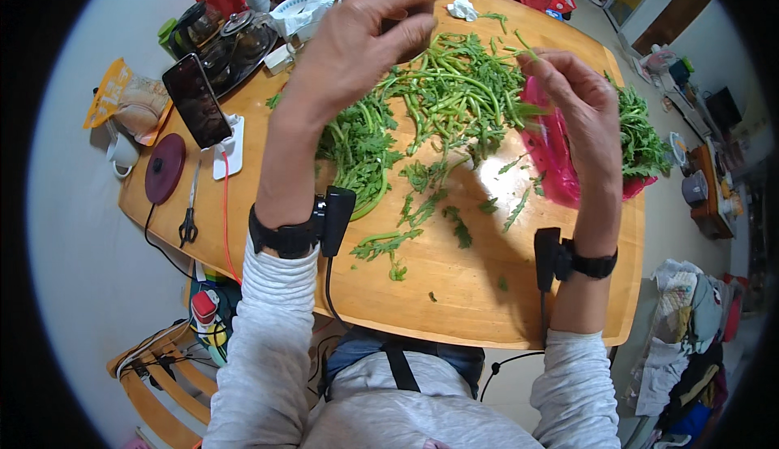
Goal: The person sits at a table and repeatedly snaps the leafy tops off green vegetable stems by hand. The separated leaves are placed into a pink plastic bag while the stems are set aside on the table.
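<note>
My left hand (359,47) is raised over the far part of the wooden table (438,278), its thumb and fingers apart with nothing seen between them. Between thumb and fingers, my right hand (575,93) pinches a thin green stem (524,41) of a leafy vegetable. Below and between the hands spreads a pile of cut stems and leaves (456,83). A bunch of leafy greens (362,144) lies under my left forearm. Partly hidden by my right forearm, a pink plastic bag (551,150) has more leafy greens (639,132) on it.
Loose leaves (459,227) lie scattered toward me. On the left are scissors (190,211), a propped phone (195,102) on a white power strip (230,150), a round purple-red kettle base (165,167) and a tray of glass teapots (240,41). A crumpled tissue (462,9) lies at the back.
</note>
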